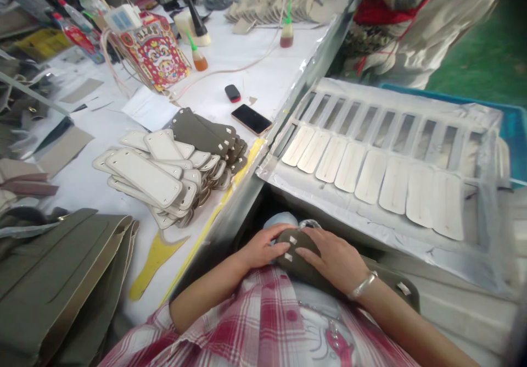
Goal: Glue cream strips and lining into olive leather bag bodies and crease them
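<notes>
One dark strip (303, 272), clamped between thumbs and fingers of left hand (267, 246) and right hand (335, 260); grip underneath hidden. White tabs (287, 257) just beside the thumb tips, far end out beyond the right fingers. For good control: press evenly from both sides, hold the end flat, leave tabs uncovered and uncreased.

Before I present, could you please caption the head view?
Left hand and right hand on a dark panel, near a rack of pale pieces.

Olive panel (303, 240) partly hidden by 2 hands (331, 258), bag (61, 279) cut off at left, yellow crate (45, 43) blurred
</notes>
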A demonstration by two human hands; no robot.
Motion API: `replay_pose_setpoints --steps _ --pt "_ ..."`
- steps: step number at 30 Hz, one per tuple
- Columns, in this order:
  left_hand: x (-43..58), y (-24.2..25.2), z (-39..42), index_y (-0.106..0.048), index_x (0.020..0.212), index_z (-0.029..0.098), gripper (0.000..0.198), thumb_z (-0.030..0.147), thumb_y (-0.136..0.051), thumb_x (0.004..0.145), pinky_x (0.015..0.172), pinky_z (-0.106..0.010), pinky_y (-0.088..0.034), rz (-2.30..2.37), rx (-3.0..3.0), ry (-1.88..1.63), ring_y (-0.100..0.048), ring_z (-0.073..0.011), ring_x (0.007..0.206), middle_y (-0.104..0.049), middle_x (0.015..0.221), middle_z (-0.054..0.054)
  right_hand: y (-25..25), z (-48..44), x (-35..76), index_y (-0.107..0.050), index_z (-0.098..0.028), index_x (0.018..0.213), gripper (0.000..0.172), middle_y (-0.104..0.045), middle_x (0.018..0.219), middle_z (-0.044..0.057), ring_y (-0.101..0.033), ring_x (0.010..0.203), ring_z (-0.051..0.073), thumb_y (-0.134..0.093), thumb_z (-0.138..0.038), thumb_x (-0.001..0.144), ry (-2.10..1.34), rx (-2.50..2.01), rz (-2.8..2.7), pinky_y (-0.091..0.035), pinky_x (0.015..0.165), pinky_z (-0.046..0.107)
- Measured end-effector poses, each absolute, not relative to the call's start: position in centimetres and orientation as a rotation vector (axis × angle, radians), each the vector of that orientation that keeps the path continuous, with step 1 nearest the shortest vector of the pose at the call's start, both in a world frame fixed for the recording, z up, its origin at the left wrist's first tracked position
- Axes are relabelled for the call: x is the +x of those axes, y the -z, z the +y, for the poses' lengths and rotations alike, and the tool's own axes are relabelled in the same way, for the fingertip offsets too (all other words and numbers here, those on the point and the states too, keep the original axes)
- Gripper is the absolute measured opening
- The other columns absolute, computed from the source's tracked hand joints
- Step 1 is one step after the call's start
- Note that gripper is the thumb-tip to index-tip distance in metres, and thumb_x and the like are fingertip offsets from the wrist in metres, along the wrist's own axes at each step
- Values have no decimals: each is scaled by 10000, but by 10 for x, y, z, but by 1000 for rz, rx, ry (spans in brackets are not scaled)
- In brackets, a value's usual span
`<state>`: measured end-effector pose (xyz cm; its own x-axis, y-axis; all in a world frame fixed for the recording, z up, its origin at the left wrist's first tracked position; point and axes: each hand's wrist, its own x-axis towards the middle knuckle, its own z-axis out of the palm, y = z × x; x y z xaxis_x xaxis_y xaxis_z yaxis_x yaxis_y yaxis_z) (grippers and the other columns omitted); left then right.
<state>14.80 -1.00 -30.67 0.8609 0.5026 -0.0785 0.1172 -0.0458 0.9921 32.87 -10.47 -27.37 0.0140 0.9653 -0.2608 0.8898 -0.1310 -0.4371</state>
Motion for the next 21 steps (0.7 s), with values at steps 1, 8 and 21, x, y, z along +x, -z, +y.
replay_pose_setpoints --steps 1,8,21 --pt "148 306 -10 -512 1228 184 405 264 -524 831 994 -311 -352 497 1604 -338 -498 -209 1123 -551 1210 -58 272 -99 327 -532 -200 1160 416 -612 1093 92 -581 968 256 -417 -480 873 -840 -2128 -1963 -457 818 408" --pt "153 303 -9 -531 1198 186 390 302 -524 825 943 -309 -392 538 1636 -287 -530 -216 1064 -581 1161 -47 263 -95 347 -537 -211 1208 487 -604 1140 87 -568 1013 260 -460 -514 834 -1141 -2050 -1908 -430 878 384" --pt "157 284 -20 -475 1248 158 451 361 -429 848 1018 -395 -346 672 1924 -88 -481 -241 1170 -529 1271 -85 256 -239 445 -512 -138 1225 494 -588 1180 118 -571 1055 226 -567 -371 793 -882 -2371 -1604 -447 912 377"
